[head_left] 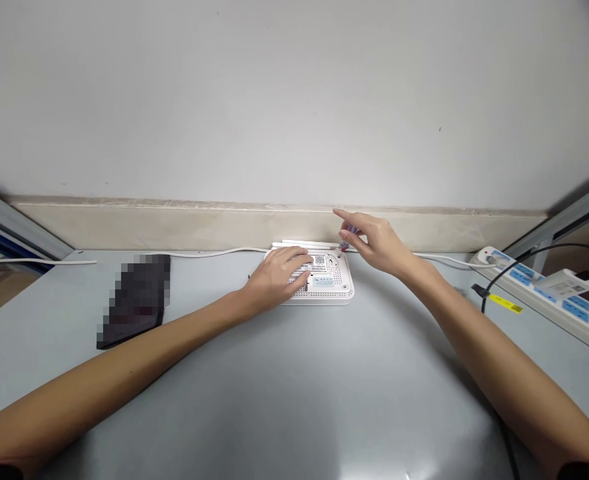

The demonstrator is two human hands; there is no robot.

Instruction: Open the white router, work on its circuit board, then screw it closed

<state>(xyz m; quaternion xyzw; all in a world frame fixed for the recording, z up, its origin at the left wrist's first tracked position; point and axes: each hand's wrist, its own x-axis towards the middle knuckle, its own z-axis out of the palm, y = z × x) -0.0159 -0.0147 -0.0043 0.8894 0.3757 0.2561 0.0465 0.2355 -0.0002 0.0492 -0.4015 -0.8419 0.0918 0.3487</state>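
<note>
A white router lies upside down against the wall, its vented underside with labels and a QR code facing up. Its white antennas lie folded along the back edge. My left hand rests on the left half of the router, fingers stretched across the labels, covering that side. At the back right corner, my right hand pinches a small screwdriver with a clear, purplish handle. The screwdriver points down at the corner, and its tip is too small to make out. My right index finger is stretched out toward the wall.
A dark, pixelated flat object lies on the grey table at left. A white power strip with blue sockets and a plugged-in white adapter stands at right, a black cable beside it. A white cable runs along the wall.
</note>
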